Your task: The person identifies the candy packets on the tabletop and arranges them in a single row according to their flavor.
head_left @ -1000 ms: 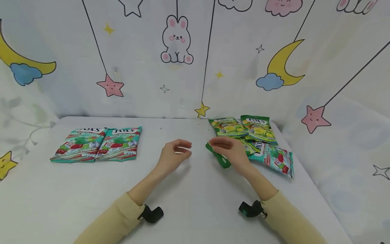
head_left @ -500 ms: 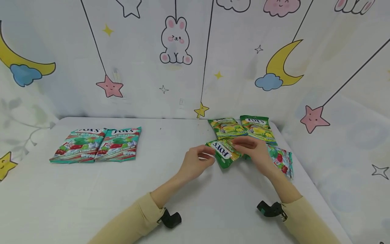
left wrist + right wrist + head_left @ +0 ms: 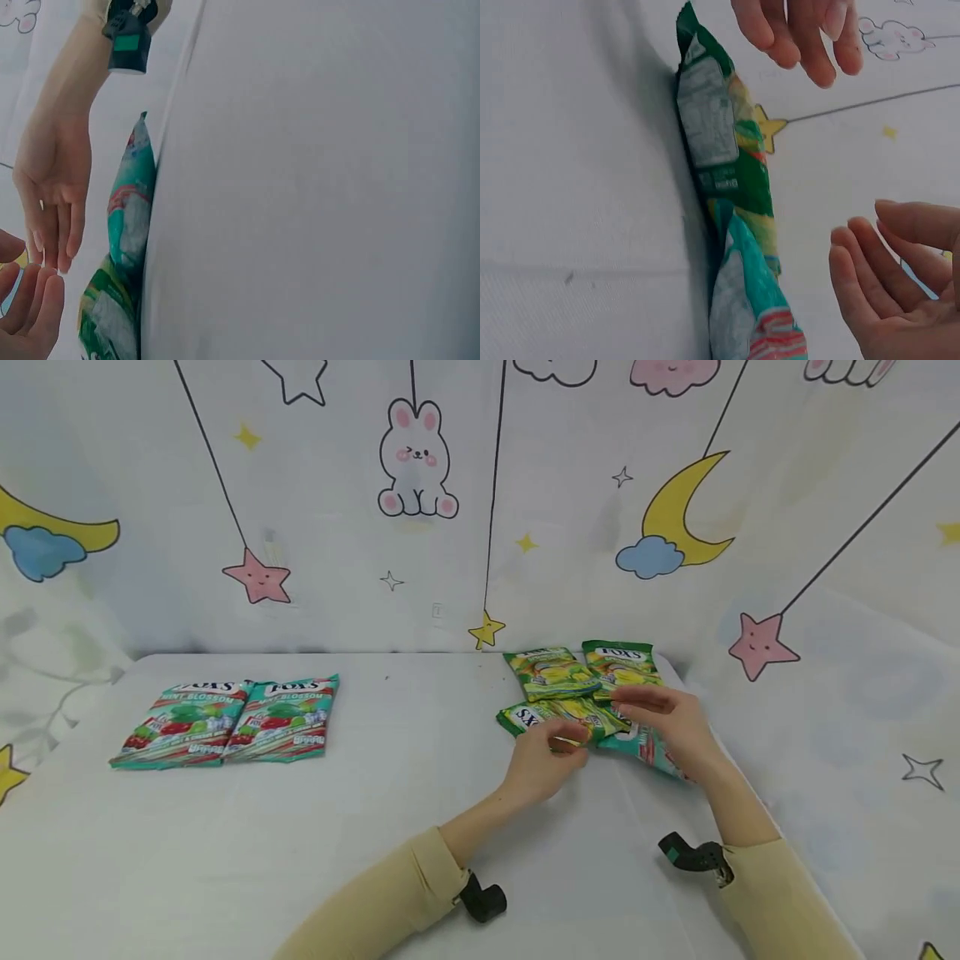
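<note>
My left hand (image 3: 543, 762) hovers with bent, relaxed fingers at the near edge of a green-yellow packet (image 3: 528, 714). Above a teal packet (image 3: 641, 747), partly hidden by it, is my right hand (image 3: 675, 727), fingers loosely extended. Neither hand holds anything. In the right wrist view a gap separates my right hand (image 3: 900, 277) and my left hand (image 3: 802, 30) from the green packet (image 3: 742, 165) and teal packet (image 3: 754, 300). The left wrist view has both packets lying flat beside each other. Two more green-yellow packets (image 3: 555, 672) (image 3: 618, 664) lie behind.
Two teal packets (image 3: 187, 724) (image 3: 285, 720) lie side by side at the left of the white table (image 3: 225, 843). A white cloth backdrop (image 3: 322, 527) with drawn figures stands behind the table's far edge.
Both hands have moved right. The near green-yellow packet, earlier slanting towards the front, has turned to lie more nearly sideways below the back packets. My right hand has come off it.
</note>
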The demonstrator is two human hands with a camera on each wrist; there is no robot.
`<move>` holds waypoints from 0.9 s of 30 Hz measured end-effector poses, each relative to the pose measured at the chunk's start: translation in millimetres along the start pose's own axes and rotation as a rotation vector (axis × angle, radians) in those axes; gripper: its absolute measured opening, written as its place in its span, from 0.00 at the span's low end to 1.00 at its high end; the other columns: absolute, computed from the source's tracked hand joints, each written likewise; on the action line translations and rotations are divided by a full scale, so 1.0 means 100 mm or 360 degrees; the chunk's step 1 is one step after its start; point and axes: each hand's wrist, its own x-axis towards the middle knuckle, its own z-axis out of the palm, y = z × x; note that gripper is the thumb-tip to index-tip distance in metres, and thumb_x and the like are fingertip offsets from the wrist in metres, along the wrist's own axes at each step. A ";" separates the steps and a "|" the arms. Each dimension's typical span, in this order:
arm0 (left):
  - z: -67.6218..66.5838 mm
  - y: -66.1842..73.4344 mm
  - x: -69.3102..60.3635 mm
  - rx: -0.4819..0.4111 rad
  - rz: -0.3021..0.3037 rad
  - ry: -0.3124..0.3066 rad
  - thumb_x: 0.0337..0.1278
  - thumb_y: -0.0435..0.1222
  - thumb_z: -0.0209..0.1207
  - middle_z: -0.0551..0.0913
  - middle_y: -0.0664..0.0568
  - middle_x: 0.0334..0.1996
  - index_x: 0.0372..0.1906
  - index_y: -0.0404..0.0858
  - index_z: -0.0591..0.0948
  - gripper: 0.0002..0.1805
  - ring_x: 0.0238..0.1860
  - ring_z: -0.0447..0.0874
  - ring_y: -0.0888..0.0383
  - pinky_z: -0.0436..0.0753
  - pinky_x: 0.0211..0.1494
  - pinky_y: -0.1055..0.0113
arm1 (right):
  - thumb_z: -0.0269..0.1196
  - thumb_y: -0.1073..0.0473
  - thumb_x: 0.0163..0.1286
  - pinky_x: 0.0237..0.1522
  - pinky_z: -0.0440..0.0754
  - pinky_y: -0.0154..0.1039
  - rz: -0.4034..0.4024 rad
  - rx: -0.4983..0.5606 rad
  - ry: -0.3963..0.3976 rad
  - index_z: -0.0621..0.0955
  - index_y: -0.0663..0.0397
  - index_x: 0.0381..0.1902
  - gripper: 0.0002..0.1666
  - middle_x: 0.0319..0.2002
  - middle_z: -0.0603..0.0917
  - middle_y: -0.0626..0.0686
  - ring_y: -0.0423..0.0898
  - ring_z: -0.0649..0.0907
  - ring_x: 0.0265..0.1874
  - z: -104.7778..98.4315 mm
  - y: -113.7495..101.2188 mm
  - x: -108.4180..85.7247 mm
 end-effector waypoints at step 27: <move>0.85 -0.08 0.16 -0.0005 -0.0213 0.0015 0.57 0.32 0.65 0.87 0.59 0.40 0.46 0.43 0.85 0.11 0.33 0.81 0.73 0.79 0.37 0.78 | 0.65 0.51 0.71 0.49 0.79 0.23 0.0201 -0.0009 0.0158 0.74 0.64 0.65 0.32 0.50 0.87 0.41 0.29 0.82 0.48 -0.47 0.30 0.03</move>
